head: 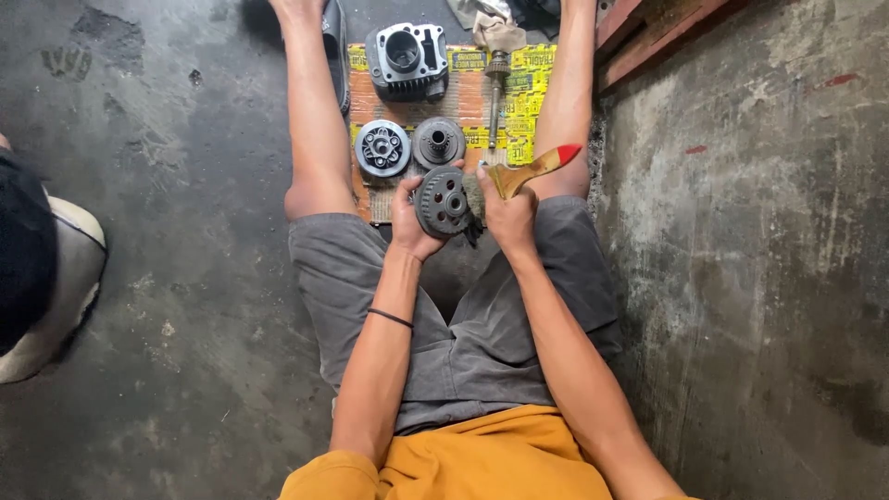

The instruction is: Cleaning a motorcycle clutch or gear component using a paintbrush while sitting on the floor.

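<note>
My left hand grips a round dark metal gear part by its left rim, held up between my knees. My right hand holds a paintbrush with a wooden handle and a red tip; its bristles press against the right side of the gear part. A black band sits on my left wrist. I sit on the floor with legs stretched forward, in grey shorts and a mustard shirt.
On a yellow and orange printed sheet between my legs lie a finned engine cylinder, two round metal discs and a long shaft. Red wooden planks lean at the upper right. Another person's dark shape is at the left edge.
</note>
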